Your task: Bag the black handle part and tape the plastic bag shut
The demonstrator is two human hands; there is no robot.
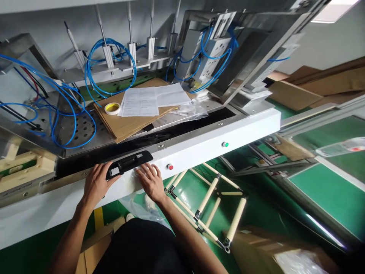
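Note:
A long black plastic trim panel [129, 163] with a recessed middle and a pale patch near each end lies along the front edge of the machine. My left hand [97, 180] grips its left end, thumb on the near side and fingers on the far side. Just below the panel's right half is my right hand [151, 182], its fingers slightly bent and apart. Whether these fingertips touch the panel is hard to tell. A faint shiny patch like clear film shows beside them.
The white machine front [199, 156] carries a red button [170, 167] and a green button [225, 144]. Cardboard sheets [114, 127], printed papers [139, 102] and a tape roll [112, 108] lie behind. Blue hoses [89, 72] loop above. A tube frame [209, 198] stands below right.

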